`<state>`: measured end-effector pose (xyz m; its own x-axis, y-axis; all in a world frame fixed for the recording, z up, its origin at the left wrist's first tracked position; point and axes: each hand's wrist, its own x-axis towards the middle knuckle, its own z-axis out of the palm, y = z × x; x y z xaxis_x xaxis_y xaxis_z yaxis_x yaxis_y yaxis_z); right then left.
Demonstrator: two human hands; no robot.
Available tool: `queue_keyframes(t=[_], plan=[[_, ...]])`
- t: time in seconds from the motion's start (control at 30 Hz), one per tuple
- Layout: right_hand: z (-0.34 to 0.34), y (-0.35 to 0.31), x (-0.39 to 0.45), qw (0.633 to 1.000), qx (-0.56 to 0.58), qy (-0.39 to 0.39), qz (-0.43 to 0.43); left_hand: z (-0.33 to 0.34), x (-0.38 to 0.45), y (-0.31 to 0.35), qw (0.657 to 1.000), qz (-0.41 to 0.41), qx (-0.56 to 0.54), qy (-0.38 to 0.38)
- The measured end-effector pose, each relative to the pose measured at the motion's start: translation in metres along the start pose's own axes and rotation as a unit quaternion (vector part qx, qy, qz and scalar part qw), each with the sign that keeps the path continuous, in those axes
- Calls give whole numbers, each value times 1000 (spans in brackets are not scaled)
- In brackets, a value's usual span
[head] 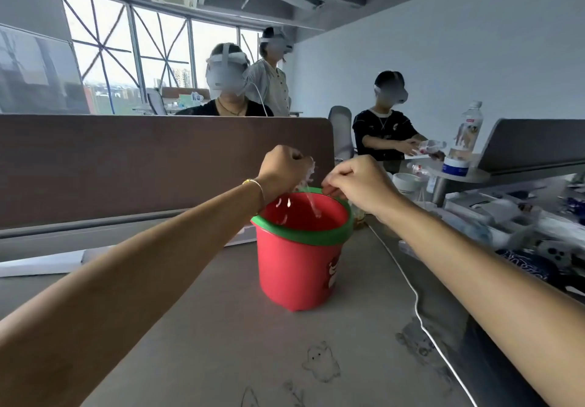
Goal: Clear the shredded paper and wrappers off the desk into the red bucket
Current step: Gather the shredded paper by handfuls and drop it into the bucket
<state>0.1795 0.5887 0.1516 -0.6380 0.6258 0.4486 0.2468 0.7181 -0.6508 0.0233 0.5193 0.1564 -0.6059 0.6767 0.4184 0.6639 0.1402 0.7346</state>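
Observation:
A red bucket (pixel 296 267) with a green rim stands upright on the grey desk (pixel 202 337). My left hand (pixel 283 169) hovers just above its far left rim, fingers closed on a wad of white shredded paper (pixel 308 175). Several white strips are falling, blurred, inside the bucket's mouth. My right hand (pixel 356 181) is over the far right rim, fingers curled into a pinch; whether it holds anything is hidden.
A brown partition (pixel 126 166) rises behind the bucket. A white cable (pixel 418 305) runs along the desk at right. Cluttered packages and a bottle (pixel 468 131) lie at right. A white flat box (pixel 41 264) lies at left. Three people with headsets are behind the partition.

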Motion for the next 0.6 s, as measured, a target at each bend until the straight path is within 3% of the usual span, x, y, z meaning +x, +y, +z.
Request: queue_keyframes(t=[0.2,0.43,0.6], plan=[[-3,5,-1,1000,10,-2,3,-2,-2,-5,994,48,85,-44],[1,3,-5,1000,-26,2,-13,-16,-15,0,965,92,170,-175],[5,0,-10,997,-64,-2,-39,-26,-27,3,957,117,206,-166]])
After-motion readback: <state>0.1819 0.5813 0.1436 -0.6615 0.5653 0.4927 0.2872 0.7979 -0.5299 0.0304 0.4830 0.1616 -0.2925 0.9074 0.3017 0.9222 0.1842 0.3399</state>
